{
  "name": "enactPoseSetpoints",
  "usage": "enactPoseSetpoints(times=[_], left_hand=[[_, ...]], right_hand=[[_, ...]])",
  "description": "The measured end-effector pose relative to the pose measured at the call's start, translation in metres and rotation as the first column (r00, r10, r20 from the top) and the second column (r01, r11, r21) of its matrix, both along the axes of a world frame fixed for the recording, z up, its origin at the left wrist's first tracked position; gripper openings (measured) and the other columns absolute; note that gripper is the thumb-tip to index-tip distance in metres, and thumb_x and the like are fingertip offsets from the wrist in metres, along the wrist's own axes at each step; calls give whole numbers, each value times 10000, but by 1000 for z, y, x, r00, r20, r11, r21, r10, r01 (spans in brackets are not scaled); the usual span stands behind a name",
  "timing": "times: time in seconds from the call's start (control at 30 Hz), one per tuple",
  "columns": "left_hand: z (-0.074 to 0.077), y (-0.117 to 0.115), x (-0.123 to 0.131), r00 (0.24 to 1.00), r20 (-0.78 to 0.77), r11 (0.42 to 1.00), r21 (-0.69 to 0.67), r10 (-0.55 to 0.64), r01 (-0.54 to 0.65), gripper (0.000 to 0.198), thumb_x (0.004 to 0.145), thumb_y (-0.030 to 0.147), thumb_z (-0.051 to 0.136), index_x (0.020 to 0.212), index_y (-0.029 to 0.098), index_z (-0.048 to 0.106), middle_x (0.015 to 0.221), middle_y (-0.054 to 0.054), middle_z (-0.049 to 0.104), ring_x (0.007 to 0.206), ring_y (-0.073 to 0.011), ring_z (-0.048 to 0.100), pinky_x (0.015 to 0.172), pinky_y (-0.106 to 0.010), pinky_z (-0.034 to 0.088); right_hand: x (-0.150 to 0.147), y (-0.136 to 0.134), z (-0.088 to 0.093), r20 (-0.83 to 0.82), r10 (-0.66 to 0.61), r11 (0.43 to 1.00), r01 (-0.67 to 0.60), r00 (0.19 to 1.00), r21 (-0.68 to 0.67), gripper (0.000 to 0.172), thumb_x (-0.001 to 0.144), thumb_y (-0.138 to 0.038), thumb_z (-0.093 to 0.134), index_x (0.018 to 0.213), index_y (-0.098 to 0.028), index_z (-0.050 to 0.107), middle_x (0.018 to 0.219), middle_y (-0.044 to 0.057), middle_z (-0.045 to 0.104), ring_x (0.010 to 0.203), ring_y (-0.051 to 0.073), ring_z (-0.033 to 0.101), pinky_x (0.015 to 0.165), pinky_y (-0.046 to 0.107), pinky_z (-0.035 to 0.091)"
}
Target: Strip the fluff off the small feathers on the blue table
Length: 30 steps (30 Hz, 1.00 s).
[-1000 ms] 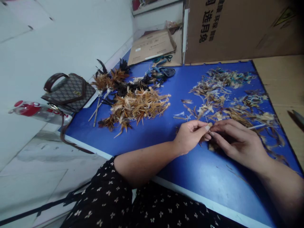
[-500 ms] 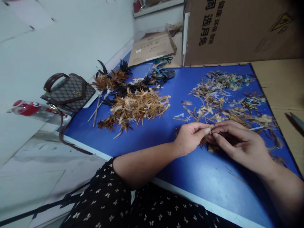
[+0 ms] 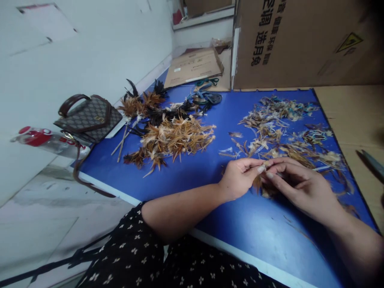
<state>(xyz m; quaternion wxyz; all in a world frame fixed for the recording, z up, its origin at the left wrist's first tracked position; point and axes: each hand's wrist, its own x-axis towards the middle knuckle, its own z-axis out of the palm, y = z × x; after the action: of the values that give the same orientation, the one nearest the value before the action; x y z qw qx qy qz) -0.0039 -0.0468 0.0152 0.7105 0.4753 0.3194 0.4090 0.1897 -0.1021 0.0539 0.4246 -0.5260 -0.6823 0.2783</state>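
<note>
My left hand (image 3: 240, 178) pinches a small brown feather piece (image 3: 257, 183) between thumb and fingers, over the blue tabletop (image 3: 228, 224). Close against it, my right hand (image 3: 303, 186) has its thumb and index finger curled at the same piece; what its fingertips grip is too small to make out. Loose mottled feathers (image 3: 267, 124) spread behind and around the hands. A pile of golden-brown feather bunches (image 3: 177, 138) lies left of them, with black and brown feathers (image 3: 144, 100) beyond it.
At the left are a patterned handbag (image 3: 90, 116) and a clear bottle (image 3: 51, 142) with a red cap. A flat cardboard piece (image 3: 193, 66) and a large carton (image 3: 300, 44) stand at the back. Scissors (image 3: 372, 162) lie at the right edge. Blue-green ribbon (image 3: 207, 96) rests near the back.
The camera view has tilted slightly, so the table's back edge and carton sit lower. Both hands remain together, shifted slightly left, with the fingers moved a little around the feather piece.
</note>
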Motion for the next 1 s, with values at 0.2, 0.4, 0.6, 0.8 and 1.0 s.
enactPoseSetpoints(times=[0.2,0.4,0.6,0.8,1.0], left_hand=[[6,0,0,1000,19,994,108,19,-21,348,981,361,808,1275,177,830,1363,-154,806,1279,-268,776,1215,-496,578],[2,1,2,998,29,973,224,52,-57,299,1002,317,761,1257,176,831,1415,-155,782,1330,-278,760,1233,-495,570],[2,1,4,996,47,983,161,81,-87,246,975,278,783,1189,167,830,1298,-146,826,1230,-250,791,1190,-480,585],[3,1,3,996,-18,996,-23,88,-89,214,901,284,857,1047,136,812,1089,-120,841,973,-192,783,986,-393,626],[5,4,1,998,34,978,-200,61,-53,325,764,310,971,968,129,793,997,-81,822,850,-142,727,923,-360,584]], right_hand=[[-8,-2,7,-75,-4,994,-5,997,-109,373,992,-628,765,952,-261,819,1266,108,734,1266,280,675,1081,386,573],[-10,-6,2,-62,-24,995,18,998,-97,304,984,-590,783,963,-290,828,1160,101,767,1490,334,568,1162,432,542],[-16,-7,6,-40,42,995,-45,998,-87,266,1015,-534,757,921,-293,820,935,92,769,1444,348,613,1143,488,551],[-21,-6,7,24,69,998,-69,997,-10,181,1029,-439,740,917,-308,797,826,70,729,1433,342,649,1171,536,555],[-20,-2,-2,120,51,989,-67,991,132,157,1017,-338,711,875,-288,756,982,80,771,1347,321,702,1048,472,624]])
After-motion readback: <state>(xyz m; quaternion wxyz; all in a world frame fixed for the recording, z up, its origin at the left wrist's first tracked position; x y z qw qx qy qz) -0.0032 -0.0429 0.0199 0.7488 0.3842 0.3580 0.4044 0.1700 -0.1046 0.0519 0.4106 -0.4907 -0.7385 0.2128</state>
